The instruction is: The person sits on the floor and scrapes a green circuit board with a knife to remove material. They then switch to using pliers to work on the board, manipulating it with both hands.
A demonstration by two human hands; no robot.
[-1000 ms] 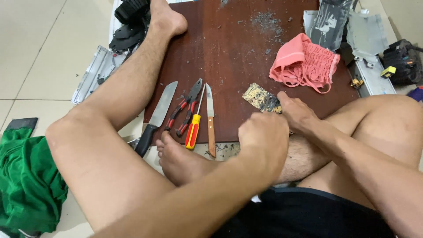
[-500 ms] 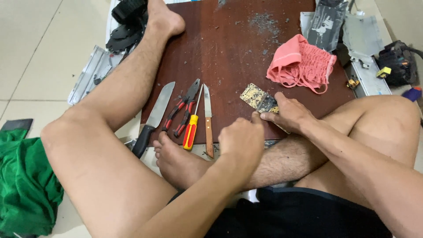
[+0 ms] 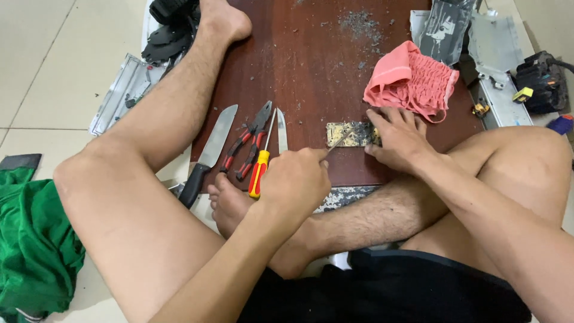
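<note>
On the dark brown board (image 3: 311, 66), near the front edge at about 5 o'clock from its middle: small flat metal plate (image 3: 351, 134), brassy, crusted with grey grime toward its right end. Left part looks scraped cleaner; right end not yet bare, so judged partly through, with more scraping left. Grey crumbs (image 3: 359, 21) scattered at 12 o'clock on the board, likely scrapings.

Right hand (image 3: 399, 139): flat, fingers together and pressed down on the plate's right end, wrist toward 4 o'clock, forearm running back over the right knee. Pinning, not gripping.

Left hand (image 3: 296, 185): fisted around a thin tool (image 3: 341, 141), knuckles up, thumb hidden; only the slim metal tip showing, angled toward 1 o'clock and touching the plate near its middle. Kind of tool not certain. Forearm coming up from 7 o'clock.

Lying unused at 9 o'clock from the plate, side by side, handles toward the body: kitchen knife (image 3: 209, 157) with black handle, red-handled pliers (image 3: 245, 142), screwdriver (image 3: 261, 164) with red and yellow handle, narrow bare blade (image 3: 281, 136).

Pink cloth (image 3: 409, 81) bunched at 1 o'clock, just beyond the right hand's fingertips. Grey metal panels (image 3: 499, 45) and a black gadget (image 3: 541, 81) off the board at 2 o'clock. Green cloth (image 3: 30, 245) on the floor at 8 o'clock. Legs bare, one foot tucked under the board's near edge.
</note>
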